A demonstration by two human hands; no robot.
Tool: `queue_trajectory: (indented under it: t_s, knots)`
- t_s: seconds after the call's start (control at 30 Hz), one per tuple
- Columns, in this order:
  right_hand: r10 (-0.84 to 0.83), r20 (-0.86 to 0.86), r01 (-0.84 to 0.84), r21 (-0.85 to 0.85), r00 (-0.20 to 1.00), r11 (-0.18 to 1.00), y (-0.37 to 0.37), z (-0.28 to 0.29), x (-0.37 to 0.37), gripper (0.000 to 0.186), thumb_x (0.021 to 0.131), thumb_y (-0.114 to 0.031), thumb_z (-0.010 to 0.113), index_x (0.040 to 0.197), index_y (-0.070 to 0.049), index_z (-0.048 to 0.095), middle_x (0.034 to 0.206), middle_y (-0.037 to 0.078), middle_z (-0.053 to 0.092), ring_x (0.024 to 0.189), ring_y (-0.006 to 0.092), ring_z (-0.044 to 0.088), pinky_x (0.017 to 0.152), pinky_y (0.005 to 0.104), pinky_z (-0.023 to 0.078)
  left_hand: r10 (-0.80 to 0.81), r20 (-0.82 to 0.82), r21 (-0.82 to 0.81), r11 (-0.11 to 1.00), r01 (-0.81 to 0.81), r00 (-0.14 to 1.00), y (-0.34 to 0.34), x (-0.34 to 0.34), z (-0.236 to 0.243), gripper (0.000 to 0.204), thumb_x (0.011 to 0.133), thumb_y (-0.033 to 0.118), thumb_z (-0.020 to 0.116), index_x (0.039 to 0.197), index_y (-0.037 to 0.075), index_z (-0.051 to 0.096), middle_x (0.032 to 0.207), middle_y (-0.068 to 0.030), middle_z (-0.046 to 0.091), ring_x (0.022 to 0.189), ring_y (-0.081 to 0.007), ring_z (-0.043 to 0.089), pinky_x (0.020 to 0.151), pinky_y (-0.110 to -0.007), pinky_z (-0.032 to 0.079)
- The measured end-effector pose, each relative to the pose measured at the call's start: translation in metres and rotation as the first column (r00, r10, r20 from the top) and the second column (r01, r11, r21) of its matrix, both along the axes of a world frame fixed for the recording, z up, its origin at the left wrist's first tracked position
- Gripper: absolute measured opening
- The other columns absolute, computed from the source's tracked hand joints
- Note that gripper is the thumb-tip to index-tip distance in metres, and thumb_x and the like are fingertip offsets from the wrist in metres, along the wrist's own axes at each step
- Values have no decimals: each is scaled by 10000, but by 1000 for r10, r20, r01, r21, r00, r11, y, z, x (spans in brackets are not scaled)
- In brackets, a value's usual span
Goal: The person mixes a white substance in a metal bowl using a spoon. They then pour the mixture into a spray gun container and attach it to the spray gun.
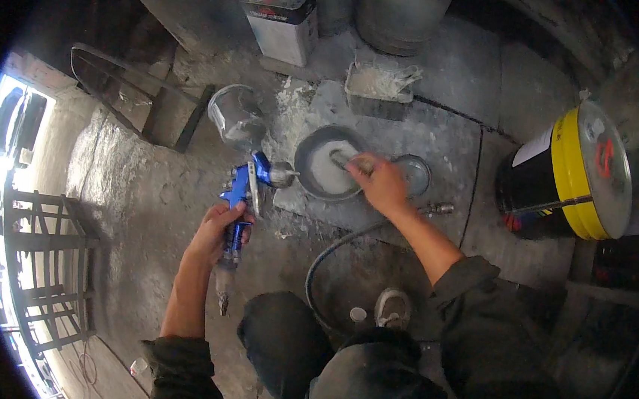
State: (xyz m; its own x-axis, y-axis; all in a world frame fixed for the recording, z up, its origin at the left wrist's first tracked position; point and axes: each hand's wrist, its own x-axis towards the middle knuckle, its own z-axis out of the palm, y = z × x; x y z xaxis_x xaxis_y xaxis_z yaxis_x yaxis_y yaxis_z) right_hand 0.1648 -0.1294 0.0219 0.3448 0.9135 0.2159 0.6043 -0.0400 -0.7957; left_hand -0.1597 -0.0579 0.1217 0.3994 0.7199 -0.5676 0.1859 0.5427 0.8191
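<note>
My left hand (219, 231) is closed round the handle of a blue spray gun (240, 182). The gun's silver nozzle points right, toward a grey bowl (305, 170). A see-through, whitish-stained cup (237, 118) sits on top of the gun, tilted to the left. White liquid (327, 168) lies in the bowl. Over the bowl's right side, my right hand (381, 183) is closed round a short brush-like tool (341, 158) whose end is at the liquid. The fingers hide most of that tool. Just right of the bowl lies a round metal lid or dish (414, 175).
A white-spattered tray (378, 90) and a rectangular can (280, 28) stand beyond the bowl. A black and yellow drum (568, 170) is at right. A hose (322, 263) with a metal coupling (440, 207) curves nearby. A metal frame (140, 99) lies at left; a slatted rack (47, 268) stands lower left.
</note>
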Motion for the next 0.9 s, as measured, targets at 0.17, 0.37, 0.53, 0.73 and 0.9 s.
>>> queue_trajectory:
  t_s: [0.17, 0.37, 0.53, 0.73, 0.9]
  knots:
    - [211, 143, -191, -143, 967, 971, 5, 7, -4, 323, 881, -377, 668, 1088, -132, 699, 1087, 74, 684, 910, 310, 672, 793, 416, 530, 5, 14, -117, 993, -3, 1000, 7, -9, 0, 217, 895, 207, 658, 999, 35, 575, 829, -74, 612, 495, -116, 474, 430, -254, 365]
    - [347, 175, -330, -119, 921, 936, 11, 4, -3, 294, 889, -402, 651, 1013, -143, 715, 995, 70, 692, 894, 316, 667, 770, 424, 527, -106, 3, -290, 951, 102, 994, 24, -19, 2, 229, 882, 238, 633, 812, 20, 628, 682, -90, 596, 451, -136, 468, 433, -260, 367]
    - [300, 77, -292, -101, 951, 951, 21, 20, 7, 231, 874, -266, 717, 1008, -78, 719, 931, 69, 734, 737, 194, 695, 686, 309, 526, 4, -74, -164, 986, -16, 997, 14, 2, 13, 269, 865, 273, 659, 790, 15, 646, 606, -70, 592, 461, -153, 546, 442, -271, 409]
    - [362, -350, -319, 175, 864, 931, 32, 98, -16, 278, 891, -285, 705, 963, -17, 714, 861, 114, 734, 778, 168, 700, 718, 291, 522, -116, -344, -14, 993, 119, 932, 8, 15, 13, 274, 843, 238, 691, 700, 12, 631, 618, -50, 608, 476, -144, 580, 434, -284, 435]
    - [63, -561, 60, 198, 825, 978, 53, 78, 24, 301, 915, -325, 680, 877, -29, 716, 666, 24, 666, 565, 80, 612, 516, 251, 464, -76, -692, 371, 816, 444, 718, -13, 25, 14, 272, 764, 242, 720, 752, -18, 644, 652, -142, 642, 569, -280, 633, 535, -386, 486]
